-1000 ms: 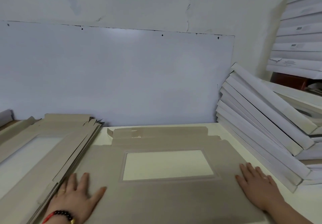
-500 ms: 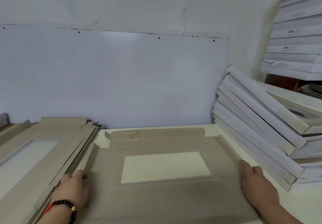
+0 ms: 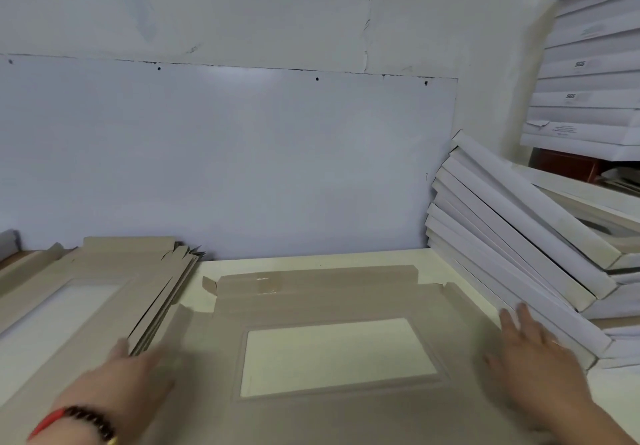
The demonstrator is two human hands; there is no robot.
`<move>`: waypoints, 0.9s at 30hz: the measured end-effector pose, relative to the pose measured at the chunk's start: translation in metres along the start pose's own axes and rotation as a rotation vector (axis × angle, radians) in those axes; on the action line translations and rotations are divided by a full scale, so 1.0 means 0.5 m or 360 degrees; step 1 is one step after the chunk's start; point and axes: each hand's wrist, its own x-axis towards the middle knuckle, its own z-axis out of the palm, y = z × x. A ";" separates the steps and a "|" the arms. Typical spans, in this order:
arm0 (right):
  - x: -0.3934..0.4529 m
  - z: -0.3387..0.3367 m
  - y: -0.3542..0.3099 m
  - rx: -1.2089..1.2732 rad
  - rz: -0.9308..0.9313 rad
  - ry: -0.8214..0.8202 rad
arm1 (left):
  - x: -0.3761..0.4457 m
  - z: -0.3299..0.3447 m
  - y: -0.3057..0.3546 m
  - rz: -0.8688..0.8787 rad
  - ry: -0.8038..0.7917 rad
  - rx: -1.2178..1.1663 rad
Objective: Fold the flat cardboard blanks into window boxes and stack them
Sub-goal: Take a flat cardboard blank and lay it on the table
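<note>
Now right hand flattened — blank side flaps lowered

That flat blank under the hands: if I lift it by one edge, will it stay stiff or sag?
The blank will probably sag somewhat: it is a thin, broad sheet weakened by a big window cutout. Its far flaps already lift at creases, so they would likely hinge. It looks light, and may slide on the smooth table.

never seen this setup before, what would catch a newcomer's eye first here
The flat cardboard blank with its cut-out window lies in the middle of the table, the left hand and right hand at its side edges. A leaning stack of folded white boxes fills the right; more blanks lie left.
</note>
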 end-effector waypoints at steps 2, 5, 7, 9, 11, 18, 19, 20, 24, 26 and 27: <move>-0.001 -0.038 -0.075 0.0114 -0.0396 0.0130 | -0.001 -0.027 0.091 0.0181 0.0181 0.0130; -0.023 -0.055 -0.230 0.0692 -0.1178 0.0417 | 0.013 -0.005 0.242 0.0473 0.0169 0.0118; -0.046 -0.051 -0.320 0.1125 -0.1524 0.0462 | 0.022 0.038 0.310 0.0659 0.0127 -0.0032; -0.058 -0.044 -0.370 0.1474 -0.1482 0.0201 | 0.030 0.086 0.335 0.0717 0.0129 -0.0200; -0.052 -0.029 -0.390 0.1558 -0.1396 0.0037 | 0.035 0.127 0.333 0.0725 0.0124 -0.0338; -0.005 0.038 -0.379 0.0634 -0.1423 -0.0157 | 0.059 0.207 0.295 0.0739 -0.0088 -0.0036; 0.005 0.042 -0.366 0.0565 -0.1389 -0.0188 | 0.065 0.208 0.284 0.0699 -0.0094 0.0014; 0.019 0.046 -0.351 0.0513 -0.1346 -0.0216 | 0.072 0.205 0.270 0.0650 -0.0089 0.0048; 0.071 0.072 -0.276 0.0406 -0.1100 -0.0322 | 0.099 0.190 0.193 0.0411 -0.0061 0.0059; 0.092 0.085 -0.241 0.0368 -0.0982 -0.0340 | 0.110 0.182 0.152 0.0281 -0.0044 0.0042; 0.101 0.091 -0.225 0.0362 -0.0931 -0.0341 | 0.114 0.179 0.134 0.0222 -0.0037 0.0034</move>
